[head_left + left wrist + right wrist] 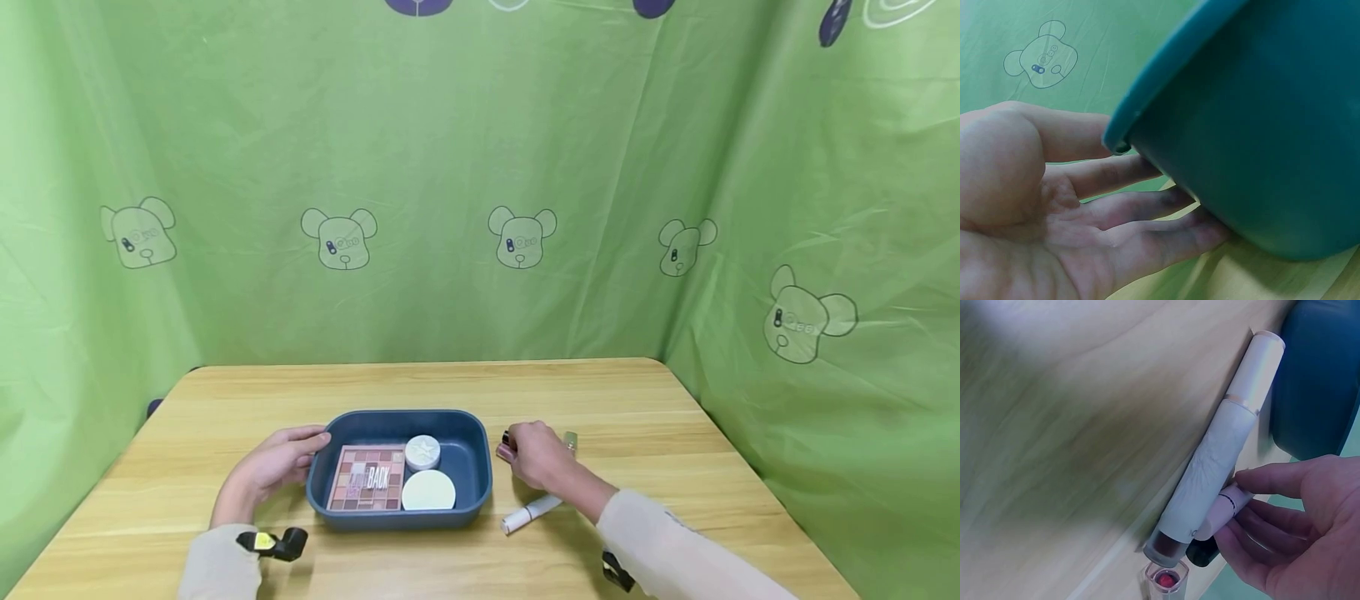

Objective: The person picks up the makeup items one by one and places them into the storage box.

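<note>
- White tube (1210, 469), long and gold-banded, lies just beside the right fingers.
- Left hand (272, 465) holds the blue bin (405, 521), thumb at the rim, nearly straight fingers against the outer wall.
- Right hand (536, 456) pinches a pink tube (1217, 519), small, dark-banded, between thumb and fingertips.
- Black piece (1202, 552) near those fingertips.

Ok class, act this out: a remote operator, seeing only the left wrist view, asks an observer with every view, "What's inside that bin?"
Observer: The bin holds a palette, a round white case and a smaller round case.
Operator: And the right hand?
Observer: In the right wrist view, the right hand pinches a pink tube.
Operator: Any other tube?
Observer: Yes, a longer white tube, partly hidden by the right hand in the head view.
</note>
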The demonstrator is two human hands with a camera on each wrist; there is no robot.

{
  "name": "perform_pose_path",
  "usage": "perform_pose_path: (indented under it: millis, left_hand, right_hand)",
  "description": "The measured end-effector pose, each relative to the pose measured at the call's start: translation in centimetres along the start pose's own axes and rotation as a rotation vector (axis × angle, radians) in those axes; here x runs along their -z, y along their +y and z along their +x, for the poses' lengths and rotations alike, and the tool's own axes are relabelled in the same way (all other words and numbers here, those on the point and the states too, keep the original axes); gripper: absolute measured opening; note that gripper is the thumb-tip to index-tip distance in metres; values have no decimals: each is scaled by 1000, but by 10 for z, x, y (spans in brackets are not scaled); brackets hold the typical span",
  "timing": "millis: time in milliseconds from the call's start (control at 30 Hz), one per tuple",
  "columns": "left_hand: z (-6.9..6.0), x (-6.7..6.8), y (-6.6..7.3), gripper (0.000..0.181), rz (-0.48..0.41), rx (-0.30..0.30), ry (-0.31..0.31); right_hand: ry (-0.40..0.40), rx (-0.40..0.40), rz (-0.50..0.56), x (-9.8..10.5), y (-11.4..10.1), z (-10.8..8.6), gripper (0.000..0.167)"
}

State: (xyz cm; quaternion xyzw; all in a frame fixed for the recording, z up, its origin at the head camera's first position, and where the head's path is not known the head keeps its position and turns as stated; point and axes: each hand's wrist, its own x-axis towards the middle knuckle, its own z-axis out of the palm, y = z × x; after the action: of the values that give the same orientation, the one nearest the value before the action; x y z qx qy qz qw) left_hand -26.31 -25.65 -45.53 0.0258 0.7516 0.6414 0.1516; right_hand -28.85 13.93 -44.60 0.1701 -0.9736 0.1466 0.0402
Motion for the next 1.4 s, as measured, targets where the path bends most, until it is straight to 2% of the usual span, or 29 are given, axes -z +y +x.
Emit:
perform_pose_path:
  millis: [267, 567, 767, 1033, 1267, 1400]
  left_hand:
    - [0, -1, 0, 62, -2, 11, 21]
    - [1, 0, -1, 62, -8, 6, 23]
    - [1, 0, -1, 62, -8, 6, 21]
    - [1, -1, -1, 61, -5, 12, 23]
    - [3, 0, -3, 61, -7, 2, 18]
    - [4, 1, -4, 61, -6, 0, 17]
  right_hand:
    - [-50, 6, -35, 1, -4, 0, 32]
    - [-37, 28, -60, 3, -7, -1, 35]
    - [-18, 47, -49, 3, -7, -2, 32]
    - [-34, 38, -50, 2, -5, -1, 33]
    - [-26, 33, 14, 8, -8, -1, 21]
    - [-14, 28, 18, 12, -11, 2, 26]
